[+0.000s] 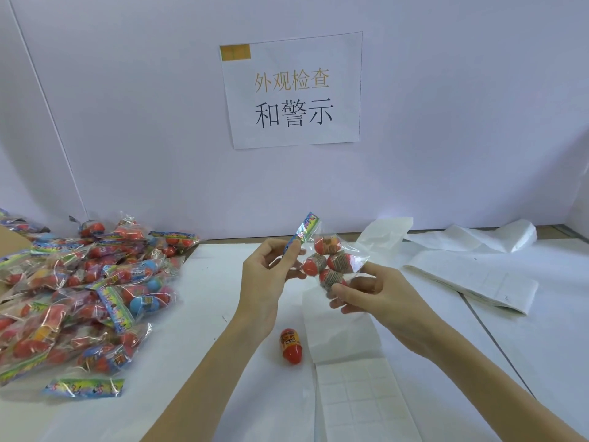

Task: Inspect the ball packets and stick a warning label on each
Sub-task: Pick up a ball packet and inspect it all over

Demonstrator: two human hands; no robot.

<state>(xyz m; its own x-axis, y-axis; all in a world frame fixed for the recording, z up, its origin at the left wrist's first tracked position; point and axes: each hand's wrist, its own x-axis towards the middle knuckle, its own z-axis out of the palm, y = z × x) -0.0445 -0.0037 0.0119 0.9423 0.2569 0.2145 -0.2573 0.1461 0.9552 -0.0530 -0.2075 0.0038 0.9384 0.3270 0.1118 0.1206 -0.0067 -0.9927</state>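
**Looking Over One Ball Packet Before Its Label**

While both hands hold it up over the surface (223,282), one ball packet (331,260) is getting its check. The left hand (267,279) pinches the shiny paper top (304,231) of the packet between thumb and fingers. The right hand (376,295) has its fingers curled under the bottom of the clear bag, so each grip is clamped on the same packet. Four red balls show inside it.

To do this step well, I think the hands should turn the packet slowly so every side gets seen. Look for a torn bag, a loose top, or a ball gone from inside. Hold it softly, because the thin bag could crinkle or rip.

One loose red ball (290,346) lies on the surface below the hands. It may have come out of a packet, so count the balls with care.

A label sheet (360,400) lies close to the person, just under the right arm, handy for the sticker. It should go on a flat, smooth spot of the bag. A big pile of packets (83,295) waits on the left. More white sheets (471,275) lie on the right.
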